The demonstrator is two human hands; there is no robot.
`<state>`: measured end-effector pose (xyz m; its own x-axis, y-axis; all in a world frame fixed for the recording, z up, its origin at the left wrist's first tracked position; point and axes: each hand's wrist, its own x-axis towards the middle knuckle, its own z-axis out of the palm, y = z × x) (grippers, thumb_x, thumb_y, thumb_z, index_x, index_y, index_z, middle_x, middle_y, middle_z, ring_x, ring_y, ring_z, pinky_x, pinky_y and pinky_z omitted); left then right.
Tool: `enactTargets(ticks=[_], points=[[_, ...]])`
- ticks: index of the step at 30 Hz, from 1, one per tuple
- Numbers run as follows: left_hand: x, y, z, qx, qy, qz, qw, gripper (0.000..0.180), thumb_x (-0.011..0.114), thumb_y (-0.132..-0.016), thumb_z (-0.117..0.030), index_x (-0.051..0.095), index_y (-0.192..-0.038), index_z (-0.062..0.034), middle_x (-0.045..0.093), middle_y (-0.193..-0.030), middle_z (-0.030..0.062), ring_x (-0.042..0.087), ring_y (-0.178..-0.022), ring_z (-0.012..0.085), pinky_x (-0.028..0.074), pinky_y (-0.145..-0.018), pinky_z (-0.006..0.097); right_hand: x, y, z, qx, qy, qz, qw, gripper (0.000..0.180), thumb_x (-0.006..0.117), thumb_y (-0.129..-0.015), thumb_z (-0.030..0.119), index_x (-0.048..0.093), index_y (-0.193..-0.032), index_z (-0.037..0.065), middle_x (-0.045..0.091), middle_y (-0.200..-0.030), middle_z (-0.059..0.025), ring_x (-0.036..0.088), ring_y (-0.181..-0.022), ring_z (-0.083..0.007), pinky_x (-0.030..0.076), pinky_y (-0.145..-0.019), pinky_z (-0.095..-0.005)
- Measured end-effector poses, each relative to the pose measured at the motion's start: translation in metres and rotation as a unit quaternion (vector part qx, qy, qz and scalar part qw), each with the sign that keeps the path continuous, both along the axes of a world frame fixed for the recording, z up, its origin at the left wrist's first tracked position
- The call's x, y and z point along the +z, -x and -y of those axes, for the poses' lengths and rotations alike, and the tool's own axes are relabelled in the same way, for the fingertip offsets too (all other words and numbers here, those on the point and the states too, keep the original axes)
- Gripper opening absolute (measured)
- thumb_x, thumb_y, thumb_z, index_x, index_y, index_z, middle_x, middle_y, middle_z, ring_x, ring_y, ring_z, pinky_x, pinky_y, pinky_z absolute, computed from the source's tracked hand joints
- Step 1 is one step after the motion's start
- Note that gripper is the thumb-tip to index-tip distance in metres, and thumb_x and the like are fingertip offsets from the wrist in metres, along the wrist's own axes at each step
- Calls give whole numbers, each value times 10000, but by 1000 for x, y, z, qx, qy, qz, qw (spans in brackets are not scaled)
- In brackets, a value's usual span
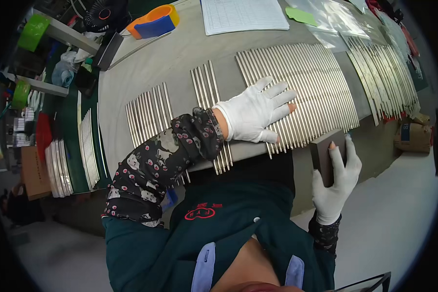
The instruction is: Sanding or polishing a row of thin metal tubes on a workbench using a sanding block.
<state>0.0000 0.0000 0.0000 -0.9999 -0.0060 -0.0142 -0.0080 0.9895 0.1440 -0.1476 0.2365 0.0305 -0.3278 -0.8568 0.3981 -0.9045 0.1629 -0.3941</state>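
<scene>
Rods (297, 92): a wide batch of thin silver metal rods lies side by side on the grey table (170, 63), running away from the person. Left hand (255, 113), white-gloved with cut fingertips, rests flat on this batch near its close end, fingers spread apart, palm down, gripping nothing. Right hand (337, 182), same kind of glove, is closed around a dark grey rectangular block (326, 155), thumb on its front face; block held upright just off the table's near edge, beside the batch's right corner and apart from the rods.

Smaller rod groups: a narrow one (207, 97) passing under the left wrist, another (148, 114) further left. A separate large fan of rods (384, 78) lies at right, well apart from the hands.

Packages and labels: white printed form sheet (243, 15) at the far table edge; clear plastic bags (333, 22) to its right with a small green slip (301, 15) on top; orange-and-blue tape dispenser (155, 22) far left; green tape rolls (33, 33) on a shelf at left; brown cardboard box (411, 134) with a label on its side at the right, below the table.
</scene>
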Motion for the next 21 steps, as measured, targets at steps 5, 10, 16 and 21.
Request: enactTargets(ticks=[5,10,16,21], points=[[6,7,-18,19,-8,-54,998,832,588,-818,-589,402,-1417,-42,319,-1516,197,277,-1423,367,159,-1151,594,2,12,6,26,17,-33,999,655,681,-631,92,574,-1277,99,429,-1399,-255,457,-1174,-380,375,-998,-473],[28,-42,-73,19,-117,-62,991,830,757,-734,-424,411,-1392,-55,344,-1469,238,332,-1368,397,236,-1114,582,1,17,5,22,20,-53,998,661,678,-633,77,564,-1284,98,427,-1406,-247,456,-1172,-382,374,-995,-474],[8,-71,-79,122,-74,-41,989,795,771,-721,-390,448,-1344,-15,351,-1458,226,324,-1372,390,242,-1117,572,-2,15,16,54,30,-46,997,666,689,-642,73,560,-1294,110,427,-1406,-244,457,-1175,-376,373,-996,-468],[6,-40,-77,86,-90,-93,988,755,780,-703,-348,485,-1313,-16,380,-1444,209,352,-1355,373,264,-1108,554,0,6,20,73,29,-50,996,677,706,-642,78,562,-1302,128,429,-1401,-247,462,-1169,-370,375,-996,-462]])
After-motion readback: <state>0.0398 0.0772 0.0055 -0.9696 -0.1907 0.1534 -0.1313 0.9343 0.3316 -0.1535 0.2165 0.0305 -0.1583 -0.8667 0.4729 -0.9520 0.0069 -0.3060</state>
